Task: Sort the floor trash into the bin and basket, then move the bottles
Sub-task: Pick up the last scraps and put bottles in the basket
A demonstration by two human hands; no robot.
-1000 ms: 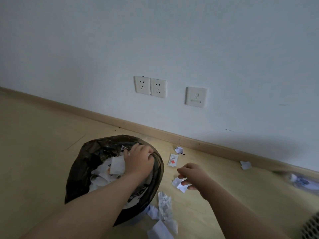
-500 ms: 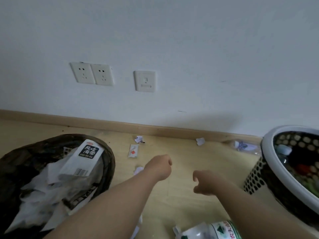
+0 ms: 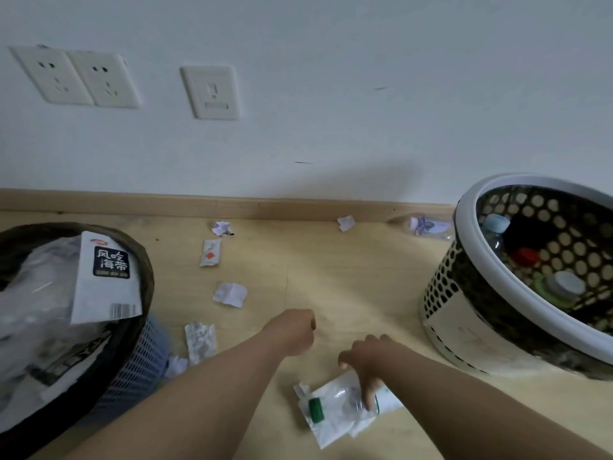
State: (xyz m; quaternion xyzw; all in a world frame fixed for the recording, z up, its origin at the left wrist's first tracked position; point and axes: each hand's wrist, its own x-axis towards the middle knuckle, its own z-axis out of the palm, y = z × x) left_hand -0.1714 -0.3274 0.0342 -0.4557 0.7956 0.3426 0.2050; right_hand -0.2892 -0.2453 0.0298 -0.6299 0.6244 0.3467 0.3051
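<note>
A bin (image 3: 132, 330) lined with a black bag stands at the left, full of paper and a white packet. At the right stands a white perforated basket (image 3: 464, 260) with several bottles inside. A clear bottle with a green cap (image 3: 335, 406) lies on the floor over white wrappers near the bottom. My right hand (image 3: 368, 363) reaches down onto it, fingers curled over its body. My left hand (image 3: 293, 332) hovers above the floor in a loose fist and holds nothing. Paper scraps (image 3: 230, 294) lie between bin and wall.
Another clear bottle (image 3: 423, 224) lies by the skirting board next to the basket. A sauce sachet (image 3: 210, 253) and crumpled bits (image 3: 221, 228) are scattered on the wooden floor. Wall sockets (image 3: 74, 76) sit above on the white wall.
My left hand left the bin and moved over the floor. My right hand dropped onto the green-capped bottle. The view swung right, so the basket came into sight.
</note>
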